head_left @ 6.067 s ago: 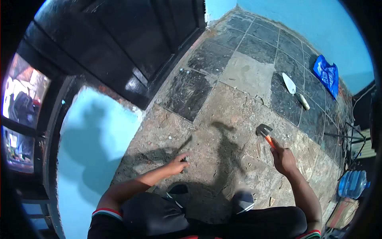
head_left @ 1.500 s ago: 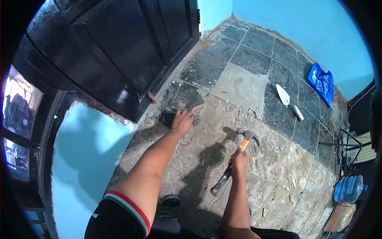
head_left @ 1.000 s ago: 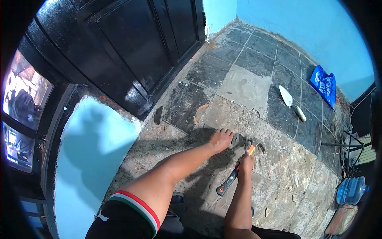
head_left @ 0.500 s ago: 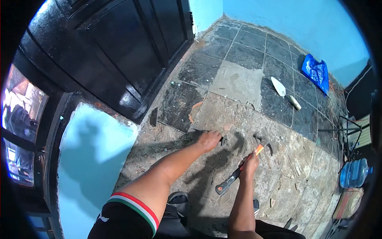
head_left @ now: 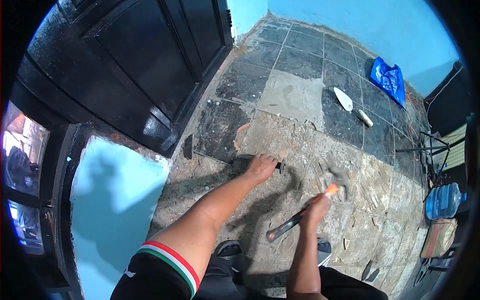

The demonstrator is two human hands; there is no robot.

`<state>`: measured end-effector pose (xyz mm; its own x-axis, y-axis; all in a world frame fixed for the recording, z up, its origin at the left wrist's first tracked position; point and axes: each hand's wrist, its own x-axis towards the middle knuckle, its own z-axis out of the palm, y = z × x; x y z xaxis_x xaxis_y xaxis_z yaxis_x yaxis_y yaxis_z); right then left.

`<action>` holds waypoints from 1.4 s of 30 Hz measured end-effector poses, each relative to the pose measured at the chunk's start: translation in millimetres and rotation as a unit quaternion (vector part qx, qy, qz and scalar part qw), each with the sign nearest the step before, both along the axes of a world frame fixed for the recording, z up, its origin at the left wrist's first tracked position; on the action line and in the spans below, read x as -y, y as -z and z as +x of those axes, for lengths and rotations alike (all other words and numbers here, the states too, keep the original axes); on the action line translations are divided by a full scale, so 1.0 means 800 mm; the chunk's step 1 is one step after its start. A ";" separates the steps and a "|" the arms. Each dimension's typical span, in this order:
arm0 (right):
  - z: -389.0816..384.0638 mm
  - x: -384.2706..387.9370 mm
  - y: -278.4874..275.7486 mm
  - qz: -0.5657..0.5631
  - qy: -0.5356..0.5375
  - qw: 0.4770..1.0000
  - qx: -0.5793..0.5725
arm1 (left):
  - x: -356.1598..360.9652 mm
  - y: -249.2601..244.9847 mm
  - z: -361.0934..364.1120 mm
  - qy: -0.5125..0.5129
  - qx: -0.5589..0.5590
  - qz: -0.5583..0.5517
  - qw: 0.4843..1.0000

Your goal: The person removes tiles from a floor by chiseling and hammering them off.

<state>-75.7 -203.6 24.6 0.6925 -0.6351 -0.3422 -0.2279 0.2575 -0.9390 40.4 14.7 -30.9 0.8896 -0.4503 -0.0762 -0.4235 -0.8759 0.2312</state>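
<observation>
My left hand (head_left: 262, 168) is closed around a chisel (head_left: 281, 167), whose dark round end sticks out to the right of the fingers. The chisel's tip is hidden beside the hand, near the broken edge of a dark tile (head_left: 220, 127). My right hand (head_left: 316, 209) grips a claw hammer (head_left: 287, 227) by its black and orange handle. The hammer's head, blurred, hangs to the right of the chisel's end, apart from it. Rough, bare screed (head_left: 280, 140) with loose crumbs lies under both hands.
A trowel (head_left: 344, 99) and a blue bag (head_left: 388, 82) lie on the dark tiles. At the right stand a water bottle (head_left: 443, 202), a sack (head_left: 439, 239) and a metal frame (head_left: 425, 149). A black door (head_left: 140, 65) borders the floor at the left.
The hammer and my right hand have shifted slightly, and the hammer's head is now blurred. More of the chisel's end shows beside my left hand. The whole view has moved a little.
</observation>
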 end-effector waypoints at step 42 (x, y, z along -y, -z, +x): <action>0.038 0.032 0.047 0.009 -0.149 0.976 -0.158 | -0.007 -0.021 -0.009 -0.026 0.024 -0.046 0.998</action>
